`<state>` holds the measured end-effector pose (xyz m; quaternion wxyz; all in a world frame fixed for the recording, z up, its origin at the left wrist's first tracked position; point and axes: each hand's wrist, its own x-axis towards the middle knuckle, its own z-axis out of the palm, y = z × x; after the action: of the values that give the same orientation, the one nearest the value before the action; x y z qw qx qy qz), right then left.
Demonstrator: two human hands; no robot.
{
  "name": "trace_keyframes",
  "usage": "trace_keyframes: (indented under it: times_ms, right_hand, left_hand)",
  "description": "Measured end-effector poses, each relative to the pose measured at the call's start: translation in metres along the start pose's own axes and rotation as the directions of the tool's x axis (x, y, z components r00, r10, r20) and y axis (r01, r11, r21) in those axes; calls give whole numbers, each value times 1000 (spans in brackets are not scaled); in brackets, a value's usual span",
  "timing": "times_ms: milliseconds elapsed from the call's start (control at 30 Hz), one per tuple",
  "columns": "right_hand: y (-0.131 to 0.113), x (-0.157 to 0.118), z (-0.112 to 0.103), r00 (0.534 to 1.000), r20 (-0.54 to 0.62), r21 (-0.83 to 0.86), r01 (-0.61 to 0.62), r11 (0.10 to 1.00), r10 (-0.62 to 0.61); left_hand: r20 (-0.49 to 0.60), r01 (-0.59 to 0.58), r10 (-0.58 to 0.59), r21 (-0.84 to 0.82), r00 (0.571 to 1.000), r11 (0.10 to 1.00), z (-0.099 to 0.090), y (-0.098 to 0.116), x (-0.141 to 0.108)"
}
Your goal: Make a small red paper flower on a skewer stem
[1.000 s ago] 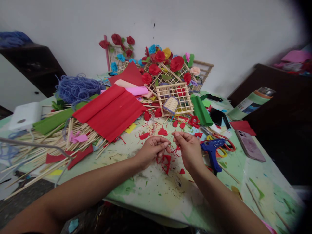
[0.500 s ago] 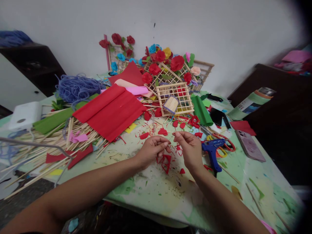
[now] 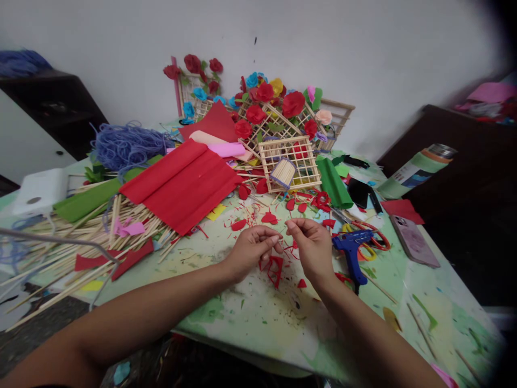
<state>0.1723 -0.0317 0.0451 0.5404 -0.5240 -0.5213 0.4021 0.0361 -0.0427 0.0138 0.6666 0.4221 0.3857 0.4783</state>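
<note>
The left hand [image 3: 252, 248] and right hand [image 3: 311, 242] are facing each other just left of the blue glue gun [image 3: 354, 250], both keeping thumb and fingers narrowly together; whether anything is being pinched there I cannot tell. Below them, also left of the glue gun, a bright red paper cut-out [image 3: 275, 271] is lying on the table [image 3: 270, 328], showing an angular, hollowed outline, while thin red strips [image 3: 292, 248] are curling between the hands. Farther from the wearer than the glue gun, and to its left, smooth, rounded red petals [image 3: 269, 217] are lying loose among fine shreds. The glue gun itself is crowding the right wrist, and orange-handled scissors [image 3: 386, 245] are lying right behind it. Beyond it, to the left, a lattice frame [image 3: 283, 141] of pale round sticks is leaning before crinkled paper roses [image 3: 293, 104]; a green paper roll [image 3: 334, 183] is lying nearer the gun. Well to its left, a ribbed red sheet [image 3: 181, 186] is covering part of a heap of thin sticks [image 3: 89, 226], with stringy purple cord [image 3: 127, 146] tangling behind. To its right, a glossy phone [image 3: 414, 242] is lying flat
</note>
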Motion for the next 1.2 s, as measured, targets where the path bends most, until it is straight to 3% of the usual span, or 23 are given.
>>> trace_keyframes:
  times_ms: [433,933,1200]
  right_hand:
    - [1,1,0,996,54,99,-72,993,66]
    - [2,0,1,998,48,61,-41,997,38]
    - [1,-1,1,999,43,39,-29,999,27]
  left_hand:
    - [-67,11,-14,-42,998,999,-2,1,3]
    - [-88,3,-9,-69,996,998,-1,2,2]
    - [27,-19,19,-22,999,1000,0,3,0]
